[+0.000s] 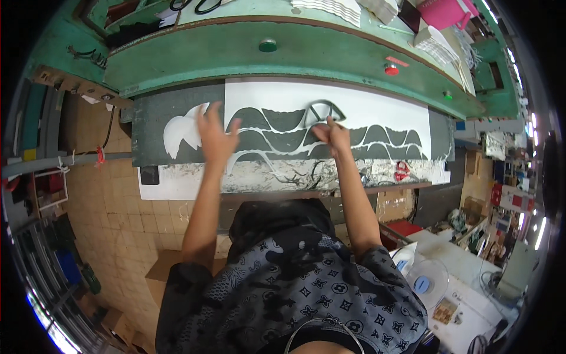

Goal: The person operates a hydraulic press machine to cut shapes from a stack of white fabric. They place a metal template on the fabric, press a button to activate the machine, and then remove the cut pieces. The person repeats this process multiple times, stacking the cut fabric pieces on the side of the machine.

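Observation:
A fan-shaped metal cutting die (323, 111) with inner crossbars lies on a white sheet (365, 106) on the dark board. My right hand (335, 138) is at the die's near edge, its fingers closed on it. The near part of the sheet has rows of curved cut-outs, with thin wavy white strips between them. My left hand (218, 138), slightly blurred, is over the sheet's left end with its fingers apart and nothing visible in them. Just left of it, several white cut pieces (178, 135) with rounded outlines lie overlapping on the board.
A green machine beam (324, 56) spans the far side, carrying a red button (391, 69) and green buttons. Red-handled scissors (402, 171) lie near the front right edge, beside thin scraps. Stacked white pieces (330, 9) and a pink container (446, 12) stand on the far shelf.

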Action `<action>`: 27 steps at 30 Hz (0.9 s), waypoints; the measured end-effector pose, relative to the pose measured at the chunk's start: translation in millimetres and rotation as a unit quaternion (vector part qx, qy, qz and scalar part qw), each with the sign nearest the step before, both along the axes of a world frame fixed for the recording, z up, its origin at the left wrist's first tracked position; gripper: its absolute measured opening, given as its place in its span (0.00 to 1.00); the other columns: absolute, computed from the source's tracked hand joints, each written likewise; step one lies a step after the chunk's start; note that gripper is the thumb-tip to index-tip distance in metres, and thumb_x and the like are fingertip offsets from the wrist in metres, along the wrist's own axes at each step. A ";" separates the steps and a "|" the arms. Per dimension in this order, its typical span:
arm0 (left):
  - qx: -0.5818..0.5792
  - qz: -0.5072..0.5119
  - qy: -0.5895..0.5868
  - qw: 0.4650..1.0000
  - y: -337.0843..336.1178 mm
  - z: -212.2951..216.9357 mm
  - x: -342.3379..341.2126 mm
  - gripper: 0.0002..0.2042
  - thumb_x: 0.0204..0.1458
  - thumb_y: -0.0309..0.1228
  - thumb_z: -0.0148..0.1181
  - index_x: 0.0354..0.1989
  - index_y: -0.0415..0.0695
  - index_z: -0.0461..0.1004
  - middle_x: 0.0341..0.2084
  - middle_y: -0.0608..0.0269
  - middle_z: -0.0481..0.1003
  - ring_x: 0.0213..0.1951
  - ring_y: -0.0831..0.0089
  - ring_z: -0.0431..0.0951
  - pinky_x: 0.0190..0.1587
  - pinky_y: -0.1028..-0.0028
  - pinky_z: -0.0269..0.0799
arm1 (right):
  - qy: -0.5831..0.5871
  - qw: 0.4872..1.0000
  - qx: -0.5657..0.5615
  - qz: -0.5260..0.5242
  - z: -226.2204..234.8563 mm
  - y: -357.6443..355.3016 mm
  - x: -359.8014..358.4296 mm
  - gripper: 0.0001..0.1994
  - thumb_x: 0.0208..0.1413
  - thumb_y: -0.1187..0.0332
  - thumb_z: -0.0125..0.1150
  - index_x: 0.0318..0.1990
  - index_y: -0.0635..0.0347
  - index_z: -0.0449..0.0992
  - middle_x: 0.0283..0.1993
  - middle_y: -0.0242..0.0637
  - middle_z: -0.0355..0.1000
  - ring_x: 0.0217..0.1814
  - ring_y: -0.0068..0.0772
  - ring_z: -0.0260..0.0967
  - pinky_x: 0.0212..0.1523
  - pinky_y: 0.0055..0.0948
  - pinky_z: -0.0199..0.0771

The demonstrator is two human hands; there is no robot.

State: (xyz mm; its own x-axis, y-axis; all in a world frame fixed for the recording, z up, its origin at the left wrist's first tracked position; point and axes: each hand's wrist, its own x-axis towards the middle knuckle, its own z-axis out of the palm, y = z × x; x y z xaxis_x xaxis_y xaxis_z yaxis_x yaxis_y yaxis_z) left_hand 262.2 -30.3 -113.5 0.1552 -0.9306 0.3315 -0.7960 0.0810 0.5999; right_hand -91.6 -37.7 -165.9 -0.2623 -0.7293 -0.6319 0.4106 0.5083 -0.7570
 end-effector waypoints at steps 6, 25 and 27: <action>0.148 -0.181 0.081 0.969 2.5 -27.3 -145.7 0.37 0.46 0.41 0.78 0.65 0.42 0.70 0.54 0.47 0.78 0.57 0.48 0.76 0.61 0.54 0.69 | 0.439 0.858 -0.174 0.199 30.5 28.6 -33.0 0.27 0.53 0.67 0.78 0.58 0.70 0.77 0.49 0.56 0.81 0.48 0.47 0.82 0.50 0.42 0.80; -0.044 -0.016 0.114 0.992 -6.5 -93.7 -215.1 0.19 0.48 0.33 0.77 0.49 0.40 0.83 0.42 0.51 0.82 0.51 0.53 0.77 0.56 0.57 0.71 | 0.536 0.706 -0.377 0.269 -36.1 -13.3 -91.6 0.21 0.57 0.67 0.73 0.57 0.63 0.81 0.58 0.53 0.79 0.63 0.52 0.76 0.76 0.60 0.56; -0.034 -0.009 0.124 0.992 -6.4 -93.8 -215.8 0.20 0.47 0.32 0.77 0.48 0.40 0.82 0.41 0.53 0.82 0.49 0.52 0.77 0.55 0.57 0.71 | 0.545 0.698 -0.382 0.265 -38.3 -12.5 -92.3 0.21 0.57 0.67 0.73 0.57 0.63 0.81 0.58 0.53 0.79 0.62 0.52 0.76 0.76 0.60 0.57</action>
